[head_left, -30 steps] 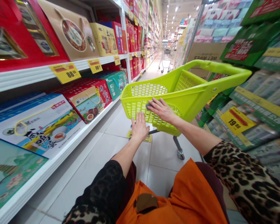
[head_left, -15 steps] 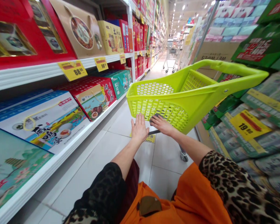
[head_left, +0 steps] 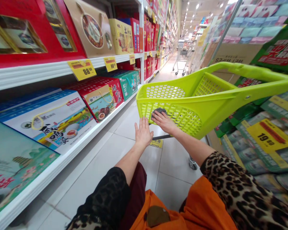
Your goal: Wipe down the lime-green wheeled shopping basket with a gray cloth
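While resting on grey grip (head_left: 159,111) of lime-green plastic shopping cart (head_left: 206,111): R hand (head_left: 163,122), fingers flat, slightly spread | L hand (head_left: 143,132), fingers wide spread, just beside cart front | cart on tile floor (head_left: 134,150) | nearby: white shelf (head_left: 38,74), boxed gift sets (head_left: 45,123)

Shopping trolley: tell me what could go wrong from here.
The right hand lies open on the green trolley rather than gripping it, so the trolley might roll away on its wheel across the smooth floor tiles. The left hand is open too and seems to hold nothing, so it may not steady the trolley. The long handle points toward the stacked green packs on the right and could catch them.
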`<state>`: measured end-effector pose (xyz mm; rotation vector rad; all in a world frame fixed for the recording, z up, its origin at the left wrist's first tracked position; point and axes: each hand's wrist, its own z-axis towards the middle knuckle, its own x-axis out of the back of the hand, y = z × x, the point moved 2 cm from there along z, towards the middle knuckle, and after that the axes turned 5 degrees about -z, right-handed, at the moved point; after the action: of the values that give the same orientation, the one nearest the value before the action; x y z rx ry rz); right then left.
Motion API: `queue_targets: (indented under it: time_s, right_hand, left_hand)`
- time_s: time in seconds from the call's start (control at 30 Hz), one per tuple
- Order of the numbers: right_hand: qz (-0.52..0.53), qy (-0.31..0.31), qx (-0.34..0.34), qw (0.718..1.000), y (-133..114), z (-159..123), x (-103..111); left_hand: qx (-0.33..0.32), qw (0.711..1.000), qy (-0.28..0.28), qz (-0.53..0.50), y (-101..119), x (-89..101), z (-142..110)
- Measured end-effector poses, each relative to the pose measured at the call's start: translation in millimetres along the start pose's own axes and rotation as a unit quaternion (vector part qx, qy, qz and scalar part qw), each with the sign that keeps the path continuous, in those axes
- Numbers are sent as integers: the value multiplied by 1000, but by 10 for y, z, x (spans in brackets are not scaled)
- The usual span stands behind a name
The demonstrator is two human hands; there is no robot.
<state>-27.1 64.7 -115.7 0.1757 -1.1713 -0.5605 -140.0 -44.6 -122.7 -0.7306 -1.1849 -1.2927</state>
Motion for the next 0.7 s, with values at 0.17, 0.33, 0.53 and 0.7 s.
queue_targets:
  time_s: [0.17,0.33,0.53,0.7]
  right_hand:
    - [18,-39,53,998,-110,25,-86]
    - [14,24,55,998,53,498,193]
    - [12,39,23,999,110,838,203]
    - [23,-7,45,999,-208,616,-204]
  left_hand:
    - [7,1000,1,-4,-89,-20,-13]
    - [22,1000,6,-9,-134,36,76]
    - [56,998,17,8,-300,79,101]
    - [70,997,4,17,-451,76,23]
